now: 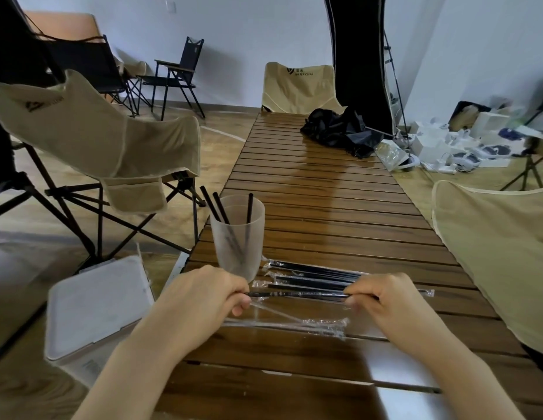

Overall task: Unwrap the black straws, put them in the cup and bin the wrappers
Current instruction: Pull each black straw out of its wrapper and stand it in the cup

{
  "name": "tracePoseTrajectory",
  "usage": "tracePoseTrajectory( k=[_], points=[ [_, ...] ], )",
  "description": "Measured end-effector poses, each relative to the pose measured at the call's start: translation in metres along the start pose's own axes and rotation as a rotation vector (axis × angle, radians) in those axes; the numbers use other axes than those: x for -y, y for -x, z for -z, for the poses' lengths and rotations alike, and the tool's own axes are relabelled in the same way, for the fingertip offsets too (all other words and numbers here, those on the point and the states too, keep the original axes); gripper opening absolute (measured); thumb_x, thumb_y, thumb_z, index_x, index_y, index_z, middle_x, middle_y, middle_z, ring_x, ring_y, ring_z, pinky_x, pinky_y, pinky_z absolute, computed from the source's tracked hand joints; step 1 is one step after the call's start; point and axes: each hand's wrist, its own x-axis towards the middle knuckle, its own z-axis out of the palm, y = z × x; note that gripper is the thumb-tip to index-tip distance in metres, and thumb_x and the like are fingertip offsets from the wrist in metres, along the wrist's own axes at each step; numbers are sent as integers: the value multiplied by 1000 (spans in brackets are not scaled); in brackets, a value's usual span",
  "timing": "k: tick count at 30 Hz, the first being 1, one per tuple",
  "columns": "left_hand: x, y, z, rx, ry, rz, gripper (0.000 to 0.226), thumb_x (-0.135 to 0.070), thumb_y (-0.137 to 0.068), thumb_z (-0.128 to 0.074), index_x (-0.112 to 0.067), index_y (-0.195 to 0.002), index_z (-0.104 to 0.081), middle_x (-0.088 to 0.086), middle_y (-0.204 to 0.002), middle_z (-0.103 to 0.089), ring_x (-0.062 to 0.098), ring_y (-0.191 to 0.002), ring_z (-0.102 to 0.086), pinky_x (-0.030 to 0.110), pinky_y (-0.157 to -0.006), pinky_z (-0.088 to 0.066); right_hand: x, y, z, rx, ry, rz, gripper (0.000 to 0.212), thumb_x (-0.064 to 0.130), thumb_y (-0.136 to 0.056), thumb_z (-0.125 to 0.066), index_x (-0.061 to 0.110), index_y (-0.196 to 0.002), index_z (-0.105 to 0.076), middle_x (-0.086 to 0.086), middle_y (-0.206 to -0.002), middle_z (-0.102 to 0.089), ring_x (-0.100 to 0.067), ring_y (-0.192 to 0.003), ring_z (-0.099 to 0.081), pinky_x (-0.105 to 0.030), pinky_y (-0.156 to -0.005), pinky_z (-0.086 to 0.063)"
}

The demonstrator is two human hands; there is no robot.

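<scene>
Holding one wrapped straw btwn both hands: left hand & right hand pinch its ends. We count 3 straws in cup; several wrapped straws left; empty wrappers not binned; bin beside table.

Left hand: forearm entering from 7 o'clock, fingers curled, pinching one end of a straw. Right hand: forearm entering from 5 o'clock, fingers curled, pinching the other end, knuckles up.

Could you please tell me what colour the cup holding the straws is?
The cup is frosted, translucent white; the head view shows it.
</scene>
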Motion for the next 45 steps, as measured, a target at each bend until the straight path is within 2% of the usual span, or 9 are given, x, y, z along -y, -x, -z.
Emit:
tracePoseTrajectory(
  k=[6,12,18,23,27,32,36,40,45],
  points=[
    [-1,-4,-10,26,-43,-8,26,-36,-100,-43,-31,-85,-63,-14,-85,-64,-2,-82,-58,17,-77,-47,1,0,-4,26,-7,-9,20,11,-87,-64,21,-73,-74,15,-69,-66,1,-76,-62,-10,-68,-47],
    [-1,-5,-13,76,-20,-6,26,-34,-99,-46,-29,-82,-65,-11,-82,-66,1,-82,-60,19,-78,-48,4,0,-8,115,52,-18,19,16,-91,-58,29,-89,-73,30,-76,-56,11,-76,-58,-4,-72,-43],
    [-24,-9,-12,38,56,-37,22,-44,-97,-48,-39,-79,-60,-15,-74,-66,-6,-73,-60,10,-72,-43,24,-4,-16,80,174,92,23,32,-91,-58,38,-113,-64,27,-94,-57,9,-91,-49,-26,-94,-37],
    [-29,-14,-14,3,117,-34,21,-52,-92,-52,-42,-106,-64,-19,-89,-71,-8,-87,-63,19,-87,-51,27,-9,-24,-17,204,194,18,17,-84,-69,34,-90,-73,18,-82,-69,-5,-79,-65,-35,-80,-48],
    [-18,-10,-12,-77,135,6,26,-53,-87,-58,-42,-110,-61,-25,-91,-70,-15,-85,-61,8,-79,-47,16,-8,-18,-60,87,130,18,18,-89,-60,31,-87,-73,22,-80,-65,0,-76,-63,-40,-81,-51],
    [-25,-10,-11,-111,70,4,19,-56,-89,-51,-40,-99,-54,-21,-88,-68,-10,-80,-61,13,-74,-52,15,-9,-17,-50,53,114,17,18,-89,-61,29,-88,-74,22,-79,-64,1,-76,-62,-36,-82,-51],
    [-30,-13,-12,-148,4,-7,21,-56,-93,-44,-37,-100,-40,-15,-92,-66,-1,-80,-62,16,-72,-53,20,-9,-19,-27,21,143,16,16,-88,-63,25,-94,-75,24,-81,-60,10,-75,-57,-13,-75,-46],
    [-31,-13,-11,-109,73,-11,14,-49,-95,-48,-39,-102,-56,-17,-93,-67,-3,-85,-62,21,-79,-54,23,-10,-20,36,42,147,17,18,-91,-59,27,-93,-73,21,-82,-62,7,-77,-58,-6,-73,-41],
    [-21,-15,-7,-116,123,28,15,-52,-90,-53,-40,-88,-62,-23,-76,-63,-10,-75,-60,12,-69,-49,21,-10,-16,109,-32,76,24,18,-93,-56,39,-83,-63,22,-73,-59,2,-76,-59,-9,-68,-44]
  ],
)
